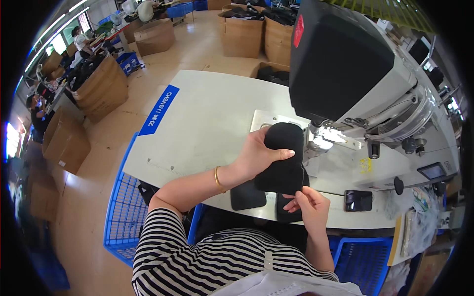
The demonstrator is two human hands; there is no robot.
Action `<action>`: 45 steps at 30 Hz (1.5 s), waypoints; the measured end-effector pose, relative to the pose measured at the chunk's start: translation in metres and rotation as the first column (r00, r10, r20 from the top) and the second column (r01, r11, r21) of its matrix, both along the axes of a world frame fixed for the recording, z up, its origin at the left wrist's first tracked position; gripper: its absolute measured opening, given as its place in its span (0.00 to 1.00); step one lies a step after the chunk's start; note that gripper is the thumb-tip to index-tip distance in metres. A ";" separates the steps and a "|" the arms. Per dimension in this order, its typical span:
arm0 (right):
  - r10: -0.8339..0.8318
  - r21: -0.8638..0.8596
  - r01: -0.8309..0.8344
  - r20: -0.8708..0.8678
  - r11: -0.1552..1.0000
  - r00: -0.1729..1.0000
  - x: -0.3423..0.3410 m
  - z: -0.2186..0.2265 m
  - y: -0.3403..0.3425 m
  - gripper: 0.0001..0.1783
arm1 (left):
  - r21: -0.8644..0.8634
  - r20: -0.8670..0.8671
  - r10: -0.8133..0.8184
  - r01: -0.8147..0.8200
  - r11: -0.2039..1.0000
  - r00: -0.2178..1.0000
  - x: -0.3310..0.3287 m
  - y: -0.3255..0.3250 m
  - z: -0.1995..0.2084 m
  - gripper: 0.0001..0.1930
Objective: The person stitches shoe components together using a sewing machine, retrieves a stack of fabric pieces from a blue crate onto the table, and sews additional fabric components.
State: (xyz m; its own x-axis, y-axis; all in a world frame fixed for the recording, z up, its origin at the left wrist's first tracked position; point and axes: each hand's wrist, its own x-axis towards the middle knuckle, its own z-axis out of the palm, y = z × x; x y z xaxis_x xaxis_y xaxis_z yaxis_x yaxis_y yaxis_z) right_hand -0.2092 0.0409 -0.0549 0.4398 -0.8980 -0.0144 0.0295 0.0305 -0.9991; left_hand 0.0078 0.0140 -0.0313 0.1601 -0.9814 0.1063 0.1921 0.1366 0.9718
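Head view shows the black pad (279, 175) just beside the sewing machine (340, 64), left hand (256, 155) gripping it thumb-on-top, right hand (313, 205) pinching its near corner, where light, even tension should prevent puckering.

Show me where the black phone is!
In the head view, the black phone lies on the white table, right of the right hand.

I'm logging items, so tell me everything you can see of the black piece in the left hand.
The black piece is flat and rounded at its upper corners; its matte surface looks like fabric or foam. The left hand holds it over the white table, thumb across its face, beside the sewing machine. The right hand is at the piece's lower right corner; whether it pinches is unclear.
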 end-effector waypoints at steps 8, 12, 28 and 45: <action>0.010 0.102 -0.005 -0.040 0.995 0.999 0.001 0.006 -0.005 0.11 | 0.000 0.056 -0.033 0.033 0.999 0.998 -0.002 -0.008 0.013 0.19; 0.001 0.086 -0.007 0.066 0.996 0.998 0.003 0.011 -0.017 0.10 | 0.118 -0.052 -0.135 0.140 0.983 0.990 0.002 -0.030 0.024 0.15; -0.088 0.141 0.044 0.328 0.989 0.941 0.021 0.023 -0.057 0.10 | 0.160 -0.006 -0.104 0.104 0.982 0.995 0.028 -0.103 0.028 0.07; -0.079 0.080 0.053 0.361 0.995 0.929 0.033 0.017 -0.051 0.11 | 0.218 0.067 -0.195 0.177 0.960 0.978 0.027 -0.106 0.027 0.09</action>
